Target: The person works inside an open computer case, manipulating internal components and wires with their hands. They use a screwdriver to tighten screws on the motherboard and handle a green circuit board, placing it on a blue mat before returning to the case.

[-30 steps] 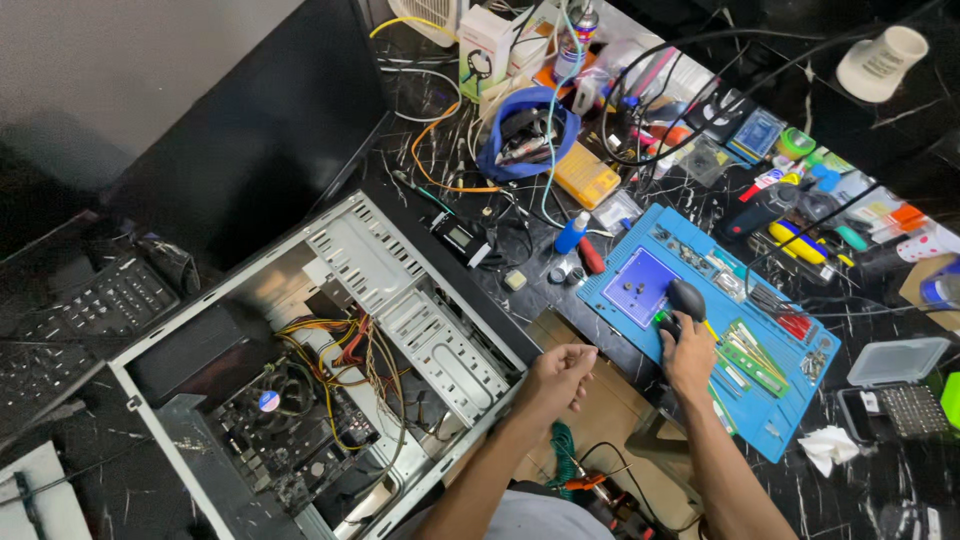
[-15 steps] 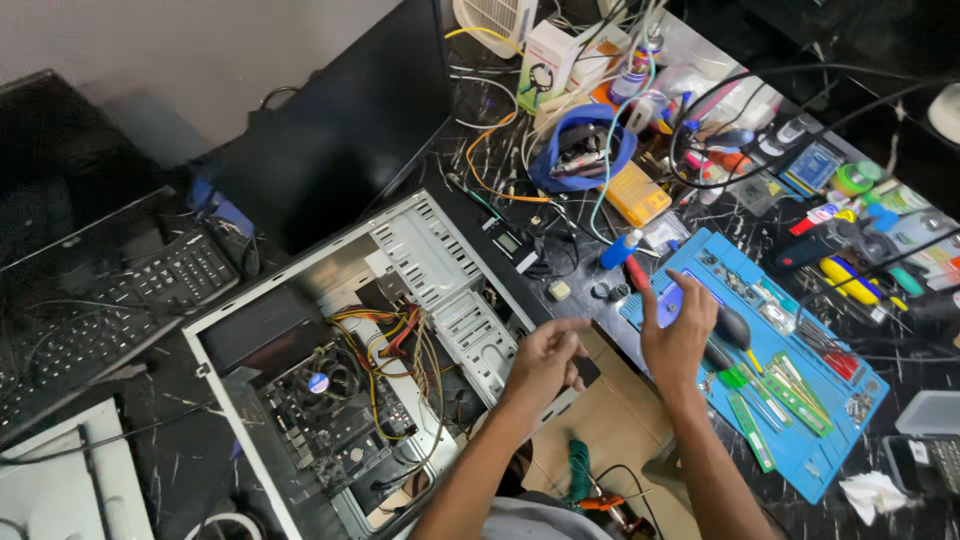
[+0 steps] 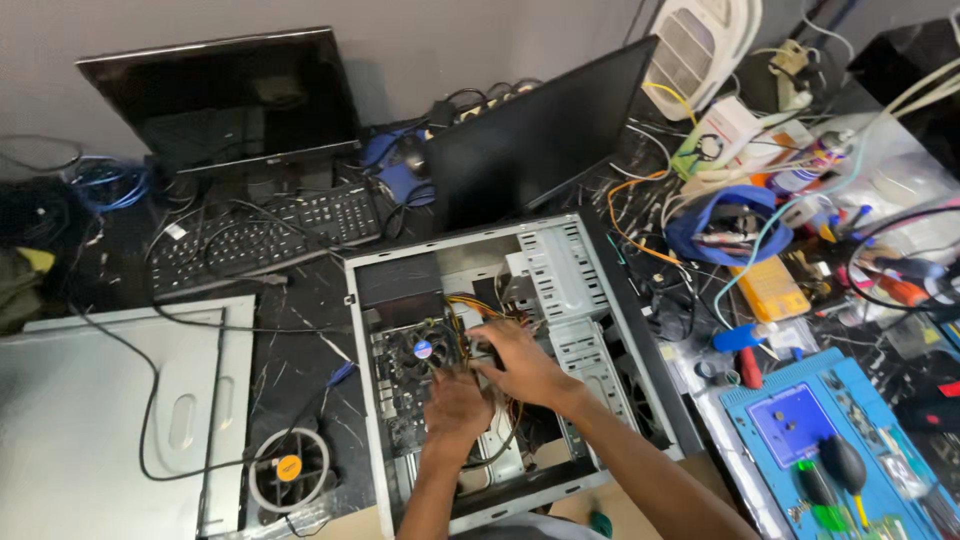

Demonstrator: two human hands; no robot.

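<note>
An open grey computer case lies flat in front of me, its motherboard and CPU fan exposed. Both my hands are inside it. My left hand is knuckles up just right of the CPU fan, fingertips down among the boards and cables. My right hand reaches in from the right and lies over a bundle of yellow and orange wires, fingers stretched toward the fan. The fingertips of both hands are hidden, so I cannot tell whether either grips anything.
Two dark monitors and a black keyboard stand behind the case. A grey side panel and a loose round fan lie at the left. At the right are a blue work mat with tools, a yellow meter and tangled cables.
My view has swung left from the blue mat to the case. Both hands have left the mat's edge and gone into the open case, by the CPU fan.
</note>
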